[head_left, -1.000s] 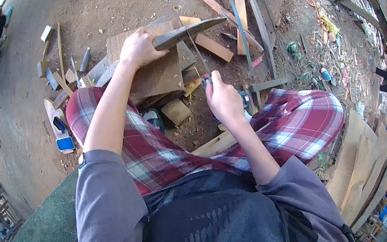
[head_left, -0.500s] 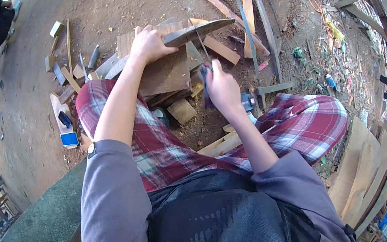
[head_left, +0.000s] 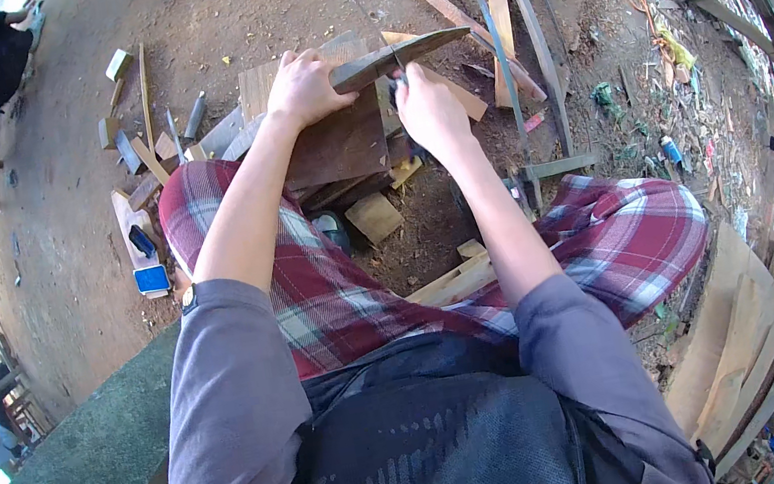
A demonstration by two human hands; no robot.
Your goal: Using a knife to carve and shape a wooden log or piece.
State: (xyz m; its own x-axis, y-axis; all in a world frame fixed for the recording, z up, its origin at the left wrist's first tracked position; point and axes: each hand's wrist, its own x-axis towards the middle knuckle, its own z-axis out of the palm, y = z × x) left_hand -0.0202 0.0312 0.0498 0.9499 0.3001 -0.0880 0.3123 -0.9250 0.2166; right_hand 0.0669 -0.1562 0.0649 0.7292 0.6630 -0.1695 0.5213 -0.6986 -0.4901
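A long, tapering wooden plank lies across a square wooden block beyond my knees. My left hand is closed over the plank and presses it against the block. In my right hand is the dark handle of a handsaw. Its thin blade crosses the plank to the right of my left hand and points away from me. My right fist is close to the plank's near edge, and the fingers partly hide the handle.
A wooden frame saw lies to the right of the plank. Wood offcuts lie around the block. A blue-topped box is on the ground at left. Long boards lean at lower right, and a greenish slab is at lower left.
My right hand has moved away from me, up to the plank, pushing the saw farther through past its far edge. My left hand keeps its hold. The whole view has shifted slightly.
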